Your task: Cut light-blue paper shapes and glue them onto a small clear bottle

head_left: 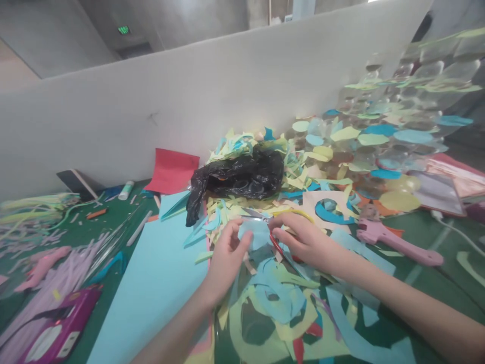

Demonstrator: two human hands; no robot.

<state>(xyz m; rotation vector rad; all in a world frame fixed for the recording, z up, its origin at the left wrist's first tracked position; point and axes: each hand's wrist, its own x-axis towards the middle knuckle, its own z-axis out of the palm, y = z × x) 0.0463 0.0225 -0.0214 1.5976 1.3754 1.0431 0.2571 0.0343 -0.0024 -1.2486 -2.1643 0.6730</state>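
Green table (424,227): light blue paper (257,235), red-yellow scissors (276,245).

Left grip (229,253) and right grip (305,240): bare, slender-fingered. Left forearm (180,322) and right forearm (382,286): bare, slim, tapering forward. Surface detail appears softened by blur.

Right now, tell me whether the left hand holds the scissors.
No, the scissors are in the right hand; the left hand holds blue paper.
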